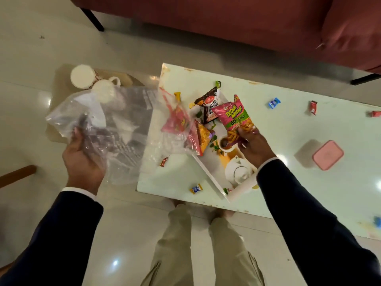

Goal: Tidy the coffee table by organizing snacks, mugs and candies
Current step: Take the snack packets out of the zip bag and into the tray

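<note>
My left hand (82, 159) grips a clear plastic bag (123, 124) that hangs open over the table's left end. My right hand (254, 146) holds a pink and green snack packet (234, 115) by its lower edge, lifted above a white tray (210, 174). A brown peanut packet (209, 106) and an orange packet (201, 137) lie in the tray. The tray bears a printed teapot and cup picture. Wrapped candies are scattered on the white coffee table (288, 129): a blue candy (274, 103), a red candy (313, 107), a blue-yellow candy (195, 188) and a red-orange candy (164, 161).
A pink lidded box (327, 155) sits on the table's right part. Two white mugs (92, 81) stand on a low surface left of the table, partly behind the bag. A red sofa (247, 21) runs along the far side. My legs stand at the table's near edge.
</note>
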Tool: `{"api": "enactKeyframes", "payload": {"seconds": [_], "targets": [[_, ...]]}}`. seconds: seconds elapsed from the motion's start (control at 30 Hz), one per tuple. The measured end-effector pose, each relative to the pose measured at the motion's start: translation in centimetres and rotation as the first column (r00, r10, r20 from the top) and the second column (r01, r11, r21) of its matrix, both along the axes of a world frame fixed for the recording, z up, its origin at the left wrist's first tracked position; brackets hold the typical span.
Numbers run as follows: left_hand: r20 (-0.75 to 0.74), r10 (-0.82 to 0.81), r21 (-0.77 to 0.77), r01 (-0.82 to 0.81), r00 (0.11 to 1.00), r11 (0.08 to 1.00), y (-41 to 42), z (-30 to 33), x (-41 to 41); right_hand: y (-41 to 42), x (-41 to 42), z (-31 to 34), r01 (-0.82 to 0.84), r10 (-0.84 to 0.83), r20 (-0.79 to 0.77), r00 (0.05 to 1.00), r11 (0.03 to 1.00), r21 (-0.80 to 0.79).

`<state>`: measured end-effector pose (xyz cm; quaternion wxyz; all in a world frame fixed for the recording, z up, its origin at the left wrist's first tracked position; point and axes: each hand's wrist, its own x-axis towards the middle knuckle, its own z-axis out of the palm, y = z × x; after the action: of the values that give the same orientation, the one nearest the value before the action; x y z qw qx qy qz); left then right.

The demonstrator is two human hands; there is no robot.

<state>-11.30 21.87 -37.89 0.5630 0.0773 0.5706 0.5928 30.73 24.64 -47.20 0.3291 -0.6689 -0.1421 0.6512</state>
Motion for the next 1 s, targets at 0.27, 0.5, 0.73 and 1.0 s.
{"api": "enactKeyframes", "payload": {"seconds": [0.27, 0.5, 0.73, 1.0], "targets": [[-0.005, -0.091, 0.05, 0.091, 0.996, 0.995, 0.7, 0.6, -1.9, 2.9, -3.8, -3.8, 0.046, -0.048, -0.114, 0.992, 0.999, -0.016], [0.035, -0.044, 0.025, 0.043, 0.998, 0.999, 0.5, 0.4, -1.4, 3.9, -4.2, -5.2, 0.11, -0.075, 0.25, 0.965, 0.986, -0.129], [0.012, -0.002, -0.044, 0.003, 1.0, 0.999, 0.7, 0.9, -0.2, 3.1, -3.5, -5.4, 0.017, 0.005, 0.24, 0.971, 0.996, -0.09], [0.088, -0.16, -0.018, 0.162, 0.983, 0.987, 1.6, 2.3, -0.1, 0.9, -6.5, 1.7, -0.152, 0.135, 0.159, 0.978, 0.983, 0.099]]}}
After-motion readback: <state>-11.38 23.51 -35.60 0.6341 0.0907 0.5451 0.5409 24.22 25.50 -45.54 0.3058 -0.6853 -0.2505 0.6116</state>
